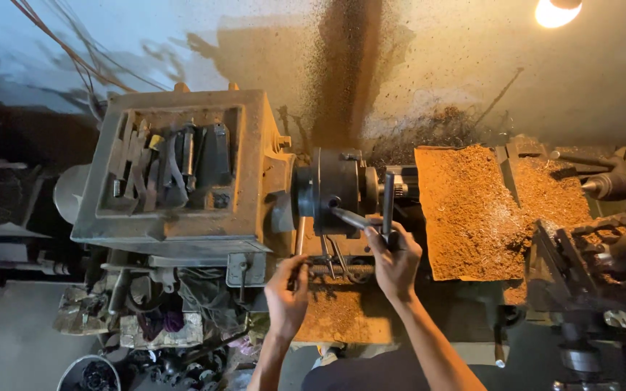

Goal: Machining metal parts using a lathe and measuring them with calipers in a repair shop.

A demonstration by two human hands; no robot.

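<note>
Both hands: right [394, 255] grips chuck key [387, 206], left [286, 286] near leadscrew [336, 269].

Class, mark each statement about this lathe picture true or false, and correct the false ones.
1. The right hand grips a chuck key at the chuck. True.
2. The left hand holds a hammer. False: it is by the threaded rod below the chuck; what it holds cannot be told.
3. Tools lie in the tray on the headstock. True.
4. The lamp is off. False: it glows.
5. Chips cover the board right of the chuck. True.
</note>
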